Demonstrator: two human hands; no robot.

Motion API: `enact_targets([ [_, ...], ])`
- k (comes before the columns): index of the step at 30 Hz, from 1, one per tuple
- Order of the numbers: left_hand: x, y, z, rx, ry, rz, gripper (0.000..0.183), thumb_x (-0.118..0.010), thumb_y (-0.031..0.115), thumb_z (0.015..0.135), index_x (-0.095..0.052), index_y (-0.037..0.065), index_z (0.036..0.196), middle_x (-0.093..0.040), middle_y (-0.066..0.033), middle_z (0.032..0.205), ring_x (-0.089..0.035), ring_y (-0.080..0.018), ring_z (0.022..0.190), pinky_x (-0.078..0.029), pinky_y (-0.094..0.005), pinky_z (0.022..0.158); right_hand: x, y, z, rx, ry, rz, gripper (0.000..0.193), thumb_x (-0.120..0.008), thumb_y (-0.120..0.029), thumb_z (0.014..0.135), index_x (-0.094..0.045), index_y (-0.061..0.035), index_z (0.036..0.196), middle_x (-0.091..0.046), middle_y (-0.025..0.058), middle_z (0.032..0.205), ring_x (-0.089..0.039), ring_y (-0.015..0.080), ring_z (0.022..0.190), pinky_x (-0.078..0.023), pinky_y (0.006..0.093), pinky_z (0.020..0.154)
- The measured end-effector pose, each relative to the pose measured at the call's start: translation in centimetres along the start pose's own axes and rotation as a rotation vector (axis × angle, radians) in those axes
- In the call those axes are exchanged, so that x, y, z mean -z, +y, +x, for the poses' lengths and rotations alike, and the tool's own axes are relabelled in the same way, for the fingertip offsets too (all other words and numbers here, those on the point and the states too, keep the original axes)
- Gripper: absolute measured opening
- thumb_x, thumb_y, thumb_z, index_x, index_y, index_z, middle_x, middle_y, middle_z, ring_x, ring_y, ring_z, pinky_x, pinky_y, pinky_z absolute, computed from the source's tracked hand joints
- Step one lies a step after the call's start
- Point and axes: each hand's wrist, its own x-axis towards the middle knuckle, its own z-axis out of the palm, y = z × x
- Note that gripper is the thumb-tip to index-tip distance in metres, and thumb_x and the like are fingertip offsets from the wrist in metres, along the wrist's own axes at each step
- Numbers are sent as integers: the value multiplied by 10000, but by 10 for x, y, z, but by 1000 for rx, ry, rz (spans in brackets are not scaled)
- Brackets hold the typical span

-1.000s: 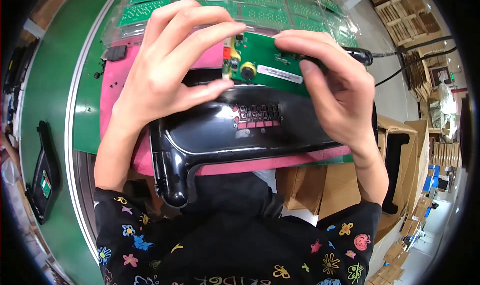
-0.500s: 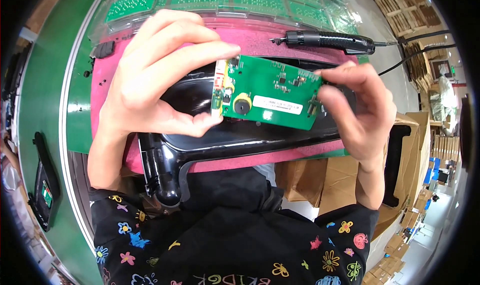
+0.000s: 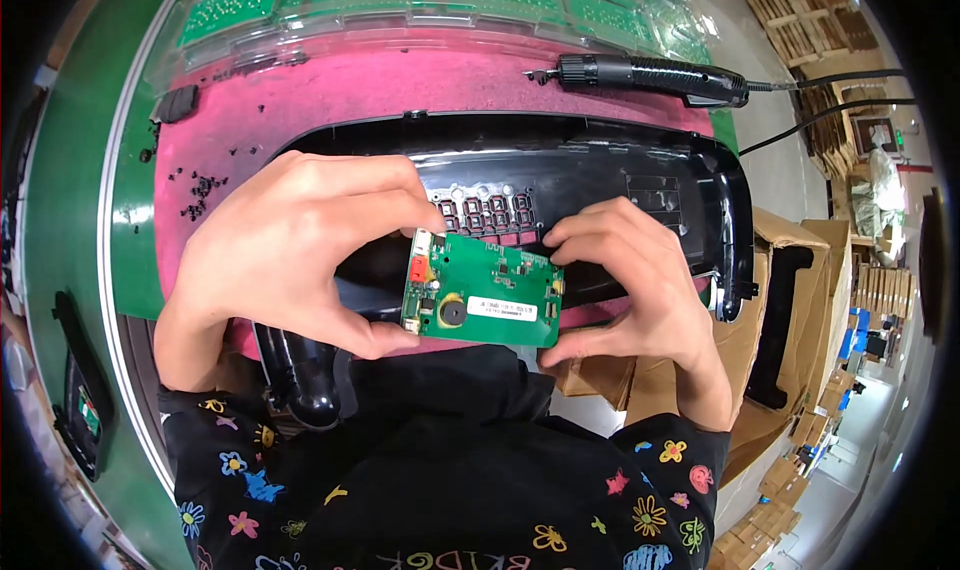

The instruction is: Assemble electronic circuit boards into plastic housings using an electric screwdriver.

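Green circuit board point(image 3: 483, 302) pinched at both ends, left hand point(image 3: 290, 250) and right hand point(image 3: 630, 280), over black housing point(image 3: 600, 175)

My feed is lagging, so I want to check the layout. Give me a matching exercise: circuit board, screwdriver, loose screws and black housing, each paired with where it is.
Things:
1. circuit board
2. screwdriver
3. loose screws
4. black housing

Places:
A. scattered on the pink mat, on the left
B. lying along the mat's far edge, cable running off right
C. held between the left hand and right hand
D. on the mat, under both hands

Pairs: 1-C, 2-B, 3-A, 4-D
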Motion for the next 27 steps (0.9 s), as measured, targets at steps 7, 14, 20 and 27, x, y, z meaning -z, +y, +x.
enact_targets([
  [7,-3,-6,1,199,-59,40,618,-862,195,568,-624,28,1113,-610,-78,944,-612,-195,672,-511,-299,570,3,28,12,5,80,119,562,-899,-252,566,-594,-53,994,-639,107,1034,-611,308,965,-503,387,849],
  [14,-12,-10,1,301,-23,139,599,-842,169,599,-587,38,1125,-553,-70,874,-544,-177,605,-459,-312,536,-11,45,16,-56,104,158,573,-861,-144,576,-598,-40,1075,-605,124,1109,-563,312,1049,-447,396,951],
  [20,-14,-12,3,326,-40,196,605,-846,159,583,-574,25,1106,-548,-101,883,-592,-269,702,-492,-363,610,-16,41,16,-129,120,70,589,-847,-104,596,-596,-39,1125,-583,134,1158,-525,336,1117,-436,412,988],
  [27,-13,-10,3,385,-85,199,611,-848,164,577,-568,11,1098,-547,-118,900,-617,-301,784,-505,-383,663,-17,38,18,-130,93,23,594,-853,-110,599,-592,-38,1127,-570,134,1170,-516,344,1120,-435,420,986],
])
